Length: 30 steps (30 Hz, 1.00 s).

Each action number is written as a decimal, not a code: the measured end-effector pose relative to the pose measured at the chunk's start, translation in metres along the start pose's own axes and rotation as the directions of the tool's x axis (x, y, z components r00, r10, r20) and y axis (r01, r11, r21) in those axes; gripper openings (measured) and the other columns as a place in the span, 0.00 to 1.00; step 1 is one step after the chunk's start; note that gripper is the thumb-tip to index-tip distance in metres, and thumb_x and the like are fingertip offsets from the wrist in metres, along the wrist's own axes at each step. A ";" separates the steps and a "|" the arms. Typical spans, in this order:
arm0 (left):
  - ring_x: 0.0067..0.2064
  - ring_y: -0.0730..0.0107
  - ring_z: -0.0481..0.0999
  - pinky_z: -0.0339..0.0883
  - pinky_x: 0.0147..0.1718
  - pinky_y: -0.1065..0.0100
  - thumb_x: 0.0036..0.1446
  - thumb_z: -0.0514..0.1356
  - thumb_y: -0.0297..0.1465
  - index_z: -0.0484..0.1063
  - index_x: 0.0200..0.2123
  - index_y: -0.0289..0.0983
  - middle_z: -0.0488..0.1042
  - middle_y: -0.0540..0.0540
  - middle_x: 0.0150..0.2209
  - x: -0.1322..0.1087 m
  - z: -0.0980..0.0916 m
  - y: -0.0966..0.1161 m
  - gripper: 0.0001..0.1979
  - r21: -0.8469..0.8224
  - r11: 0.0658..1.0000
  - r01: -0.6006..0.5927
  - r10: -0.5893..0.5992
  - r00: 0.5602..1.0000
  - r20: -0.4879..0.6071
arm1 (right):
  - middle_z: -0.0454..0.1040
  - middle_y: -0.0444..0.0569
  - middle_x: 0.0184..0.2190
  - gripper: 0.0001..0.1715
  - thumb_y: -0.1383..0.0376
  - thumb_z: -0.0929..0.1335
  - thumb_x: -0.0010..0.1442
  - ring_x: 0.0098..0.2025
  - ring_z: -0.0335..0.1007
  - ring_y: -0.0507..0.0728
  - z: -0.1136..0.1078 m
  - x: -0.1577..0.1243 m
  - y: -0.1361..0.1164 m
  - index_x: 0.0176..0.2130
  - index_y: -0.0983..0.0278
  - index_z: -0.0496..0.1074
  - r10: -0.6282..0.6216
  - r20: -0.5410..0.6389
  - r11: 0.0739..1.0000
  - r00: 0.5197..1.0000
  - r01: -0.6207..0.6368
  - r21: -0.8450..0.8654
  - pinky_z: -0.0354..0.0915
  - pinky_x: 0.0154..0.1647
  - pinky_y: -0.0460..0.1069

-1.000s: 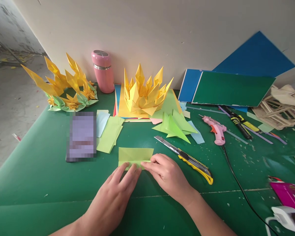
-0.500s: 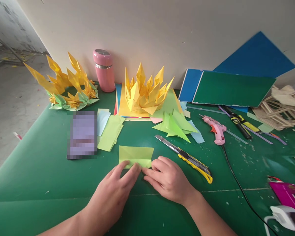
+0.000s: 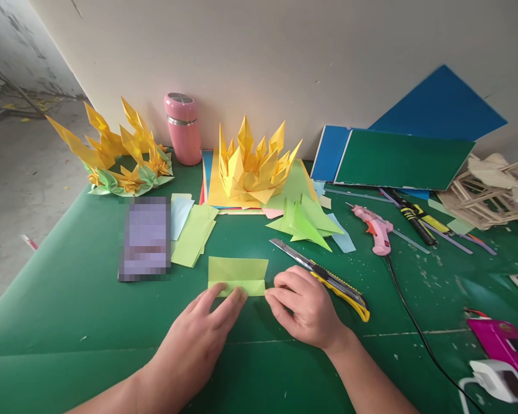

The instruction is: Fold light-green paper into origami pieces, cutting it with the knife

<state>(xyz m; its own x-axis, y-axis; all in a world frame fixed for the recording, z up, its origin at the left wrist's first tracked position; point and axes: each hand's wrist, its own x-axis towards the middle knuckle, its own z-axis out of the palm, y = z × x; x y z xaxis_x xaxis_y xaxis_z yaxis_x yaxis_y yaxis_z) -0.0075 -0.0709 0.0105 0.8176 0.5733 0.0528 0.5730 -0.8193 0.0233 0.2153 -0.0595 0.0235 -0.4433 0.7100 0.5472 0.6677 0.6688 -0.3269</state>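
Observation:
A light green folded paper strip [image 3: 237,275] lies on the green table [image 3: 69,299] in front of me. My left hand [image 3: 202,336] rests flat with its fingers stretched out, fingertips pressing the strip's near folded edge. My right hand [image 3: 304,305] sits just right of the strip, fingers curled, fingertips at the paper's right end. A yellow utility knife [image 3: 328,280] with its blade out lies right behind that hand.
Yellow paper lotus models [image 3: 252,164] [image 3: 116,155], a pink flask [image 3: 183,127], loose green sheets [image 3: 194,233], folded green pieces [image 3: 304,221], a blurred card [image 3: 145,237], a pink glue gun [image 3: 373,227] with its cord, blue and green boards [image 3: 397,158] and a stick frame [image 3: 487,190] stand around.
My right hand has slid rightward along the strip's near fold to its right end. The left hand stays pressing the fold.

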 end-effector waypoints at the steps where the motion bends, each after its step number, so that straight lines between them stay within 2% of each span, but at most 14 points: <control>1: 0.56 0.52 0.67 0.69 0.52 0.54 0.48 0.48 0.17 0.69 0.55 0.35 0.67 0.43 0.59 0.000 0.000 0.000 0.30 -0.008 1.000 0.006 -0.006 1.000 -0.016 | 0.73 0.51 0.28 0.13 0.70 0.62 0.63 0.32 0.63 0.56 0.001 0.001 -0.001 0.32 0.66 0.75 -0.032 -0.005 0.999 0.999 0.032 0.020 0.64 0.33 0.51; 3: 0.55 0.52 0.68 0.69 0.52 0.56 0.48 0.48 0.17 0.69 0.55 0.35 0.68 0.44 0.57 0.001 -0.001 0.000 0.30 0.000 1.000 0.016 -0.016 0.999 -0.045 | 0.76 0.52 0.34 0.12 0.69 0.62 0.64 0.36 0.66 0.57 0.004 0.003 -0.005 0.40 0.67 0.75 -0.073 0.037 0.996 0.997 0.071 0.059 0.66 0.38 0.52; 7: 0.52 0.55 0.69 0.68 0.50 0.59 0.49 0.49 0.17 0.69 0.55 0.34 0.72 0.44 0.53 0.003 -0.006 0.000 0.29 0.062 0.997 0.036 -0.031 0.996 -0.083 | 0.76 0.51 0.33 0.13 0.71 0.62 0.64 0.35 0.68 0.56 0.009 0.005 -0.008 0.38 0.67 0.75 -0.015 0.151 0.996 0.988 0.001 0.092 0.67 0.37 0.51; 12: 0.45 0.60 0.72 0.68 0.44 0.62 0.54 0.49 0.17 0.75 0.46 0.35 0.75 0.42 0.46 -0.001 -0.015 0.004 0.22 0.167 0.982 0.084 -0.065 0.992 -0.112 | 0.76 0.51 0.31 0.13 0.71 0.62 0.63 0.34 0.68 0.56 0.009 0.005 -0.007 0.35 0.67 0.76 0.011 0.147 0.995 0.989 -0.025 0.098 0.67 0.36 0.52; 20: 0.36 0.60 0.72 0.64 0.36 0.60 0.60 0.46 0.16 0.77 0.35 0.32 0.75 0.40 0.36 -0.004 -0.026 0.004 0.20 0.307 0.938 0.161 -0.085 0.965 -0.247 | 0.75 0.50 0.29 0.14 0.71 0.62 0.64 0.33 0.68 0.55 0.011 0.005 -0.009 0.33 0.67 0.76 0.035 0.139 0.994 0.990 -0.049 0.095 0.66 0.34 0.51; 23: 0.31 0.62 0.70 0.62 0.30 0.62 0.63 0.45 0.19 0.76 0.33 0.33 0.73 0.41 0.32 -0.001 -0.027 0.002 0.19 0.298 0.934 0.195 -0.114 0.956 -0.269 | 0.75 0.51 0.29 0.15 0.71 0.61 0.64 0.33 0.67 0.55 0.012 0.004 -0.011 0.33 0.67 0.76 0.049 0.132 0.995 0.990 -0.060 0.083 0.65 0.34 0.51; 27: 0.29 0.64 0.69 0.64 0.28 0.64 0.63 0.48 0.21 0.74 0.32 0.35 0.70 0.45 0.28 0.005 -0.024 -0.005 0.16 0.206 0.960 0.187 -0.134 0.960 -0.248 | 0.75 0.50 0.29 0.14 0.70 0.61 0.65 0.34 0.68 0.55 0.012 0.004 -0.013 0.34 0.66 0.75 0.070 0.145 0.993 0.987 -0.083 0.088 0.66 0.36 0.51; 30: 0.35 0.62 0.73 0.69 0.33 0.63 0.58 0.48 0.16 0.74 0.41 0.35 0.75 0.42 0.37 0.009 -0.020 -0.010 0.18 0.069 0.988 0.136 -0.122 0.978 -0.169 | 0.74 0.50 0.29 0.14 0.70 0.61 0.65 0.33 0.67 0.55 0.013 0.005 -0.012 0.33 0.66 0.74 0.077 0.144 0.993 0.987 -0.089 0.081 0.65 0.35 0.50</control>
<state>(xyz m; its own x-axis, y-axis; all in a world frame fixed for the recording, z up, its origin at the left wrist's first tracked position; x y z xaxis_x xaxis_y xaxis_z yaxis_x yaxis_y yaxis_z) -0.0069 -0.0571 0.0311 0.7199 0.6590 0.2178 0.6811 -0.7312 -0.0390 0.1971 -0.0614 0.0202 -0.4724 0.7835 0.4036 0.6540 0.6186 -0.4355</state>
